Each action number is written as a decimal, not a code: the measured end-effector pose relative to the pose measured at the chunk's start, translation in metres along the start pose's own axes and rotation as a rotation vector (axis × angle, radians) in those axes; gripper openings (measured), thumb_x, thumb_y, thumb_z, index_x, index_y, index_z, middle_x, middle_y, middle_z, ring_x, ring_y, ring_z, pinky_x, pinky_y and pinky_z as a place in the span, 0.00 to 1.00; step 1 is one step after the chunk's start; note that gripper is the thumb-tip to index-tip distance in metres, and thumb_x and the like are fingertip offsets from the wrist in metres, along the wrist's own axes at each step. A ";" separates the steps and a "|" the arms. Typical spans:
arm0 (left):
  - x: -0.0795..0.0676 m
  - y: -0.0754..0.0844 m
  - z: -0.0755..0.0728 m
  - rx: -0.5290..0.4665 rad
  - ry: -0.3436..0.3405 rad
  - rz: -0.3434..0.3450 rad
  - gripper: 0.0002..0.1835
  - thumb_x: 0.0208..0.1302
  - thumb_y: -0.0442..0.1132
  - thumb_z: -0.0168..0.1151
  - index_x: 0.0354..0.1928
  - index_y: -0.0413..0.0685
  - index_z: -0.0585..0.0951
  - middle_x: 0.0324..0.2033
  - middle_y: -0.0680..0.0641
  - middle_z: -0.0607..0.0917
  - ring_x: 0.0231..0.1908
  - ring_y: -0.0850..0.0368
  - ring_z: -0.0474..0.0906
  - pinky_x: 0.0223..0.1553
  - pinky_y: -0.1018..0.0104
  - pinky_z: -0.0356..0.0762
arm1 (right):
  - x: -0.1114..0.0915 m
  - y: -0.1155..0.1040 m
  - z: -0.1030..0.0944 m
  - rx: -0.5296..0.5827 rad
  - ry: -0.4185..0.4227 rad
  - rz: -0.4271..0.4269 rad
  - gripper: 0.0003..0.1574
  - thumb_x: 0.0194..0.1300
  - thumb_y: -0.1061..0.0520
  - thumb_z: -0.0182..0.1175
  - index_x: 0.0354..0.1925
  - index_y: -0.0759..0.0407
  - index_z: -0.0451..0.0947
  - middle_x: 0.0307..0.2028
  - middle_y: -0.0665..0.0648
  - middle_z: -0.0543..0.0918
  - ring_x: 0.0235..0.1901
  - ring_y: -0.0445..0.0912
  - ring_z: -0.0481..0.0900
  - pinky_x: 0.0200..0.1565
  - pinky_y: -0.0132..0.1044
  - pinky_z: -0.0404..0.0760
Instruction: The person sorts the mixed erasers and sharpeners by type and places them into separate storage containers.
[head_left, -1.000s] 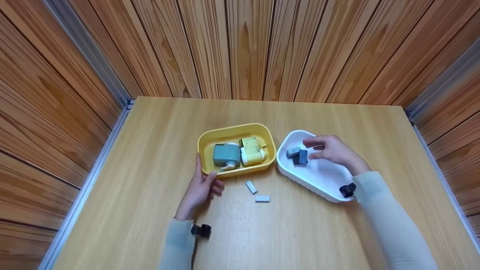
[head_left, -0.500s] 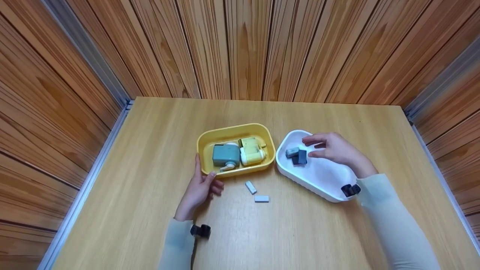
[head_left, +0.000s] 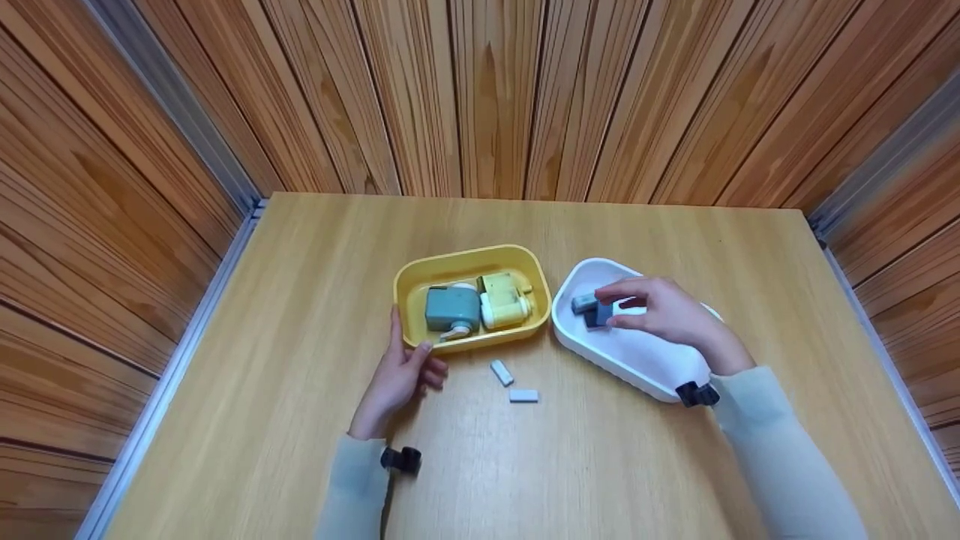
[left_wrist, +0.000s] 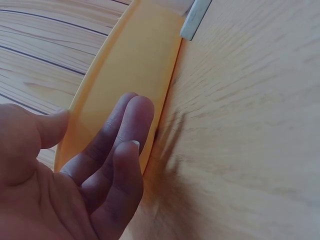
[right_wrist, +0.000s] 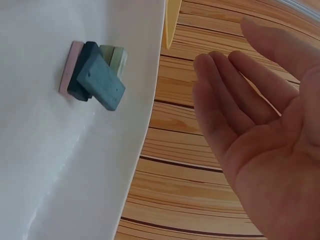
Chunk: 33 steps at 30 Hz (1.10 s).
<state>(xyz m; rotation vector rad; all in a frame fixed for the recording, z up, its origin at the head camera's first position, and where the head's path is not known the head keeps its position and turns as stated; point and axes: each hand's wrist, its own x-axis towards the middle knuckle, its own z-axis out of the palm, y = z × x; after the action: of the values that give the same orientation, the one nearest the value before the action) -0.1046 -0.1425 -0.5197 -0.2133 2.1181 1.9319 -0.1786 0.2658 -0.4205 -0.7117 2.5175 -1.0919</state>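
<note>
My left hand (head_left: 394, 382) holds the near-left corner of a yellow tray (head_left: 517, 259), thumb at the rim and index finger along the outer left side. In the left wrist view the other fingers bend close to its wall (left_wrist: 135, 55). Over a white tray (head_left: 645, 367), my right hand (head_left: 664, 307) hovers with nothing between thumb and fingers. Just beyond its fingertips in the head view lies a small pile of rectangular blocks (head_left: 583, 303). The right wrist view shows a blue-grey block (right_wrist: 101, 81) on top, with dark, pink (right_wrist: 71, 67) and pale green (right_wrist: 118, 61) ones around it.
Inside the yellow tray sit a boxy teal toy (head_left: 452, 307) with a small arm and a pale yellow toy (head_left: 502, 300). Two light blocks, one slanted (head_left: 502, 373) and one level (head_left: 523, 396), lie on the wooden table (head_left: 465, 480). Wood-panelled walls (head_left: 491, 97) enclose it.
The right hand first drew back slightly from the blocks, then came down and left over them. The left hand and both trays have stayed in place.
</note>
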 end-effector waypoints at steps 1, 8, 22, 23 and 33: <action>0.000 0.000 0.000 0.001 -0.002 0.004 0.44 0.79 0.42 0.47 0.76 0.75 0.26 0.34 0.38 0.87 0.31 0.40 0.85 0.27 0.58 0.80 | -0.001 -0.001 0.002 0.000 0.002 -0.013 0.27 0.62 0.53 0.71 0.60 0.55 0.81 0.56 0.55 0.83 0.57 0.54 0.78 0.59 0.54 0.74; -0.001 0.003 0.000 0.000 -0.013 -0.021 0.44 0.80 0.43 0.46 0.75 0.77 0.25 0.37 0.36 0.87 0.34 0.37 0.85 0.31 0.54 0.80 | -0.004 -0.006 0.024 0.008 -0.020 -0.096 0.25 0.63 0.56 0.70 0.59 0.56 0.81 0.54 0.56 0.83 0.53 0.54 0.81 0.55 0.55 0.77; 0.000 0.001 -0.001 0.007 -0.005 -0.019 0.44 0.79 0.44 0.47 0.75 0.81 0.27 0.35 0.39 0.87 0.32 0.42 0.85 0.30 0.57 0.81 | -0.012 -0.028 0.067 0.077 -0.034 -0.118 0.24 0.65 0.51 0.68 0.59 0.47 0.81 0.56 0.49 0.83 0.54 0.47 0.80 0.56 0.50 0.77; 0.000 0.001 -0.001 0.005 -0.003 -0.019 0.44 0.79 0.44 0.47 0.75 0.81 0.27 0.35 0.39 0.87 0.32 0.41 0.85 0.30 0.57 0.81 | -0.012 -0.030 0.071 0.073 -0.033 -0.131 0.24 0.65 0.52 0.68 0.59 0.48 0.81 0.55 0.48 0.83 0.53 0.46 0.80 0.56 0.49 0.78; 0.000 0.001 -0.001 -0.017 -0.010 -0.024 0.45 0.79 0.43 0.48 0.75 0.78 0.26 0.36 0.35 0.87 0.33 0.37 0.85 0.29 0.57 0.79 | -0.008 -0.031 0.105 0.109 -0.069 -0.178 0.22 0.64 0.59 0.69 0.57 0.52 0.82 0.52 0.51 0.84 0.50 0.52 0.82 0.52 0.45 0.80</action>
<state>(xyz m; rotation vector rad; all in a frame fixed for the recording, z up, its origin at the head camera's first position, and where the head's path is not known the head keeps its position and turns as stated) -0.1050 -0.1433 -0.5182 -0.2318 2.0836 1.9345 -0.1138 0.1900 -0.4668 -0.9396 2.3525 -1.2306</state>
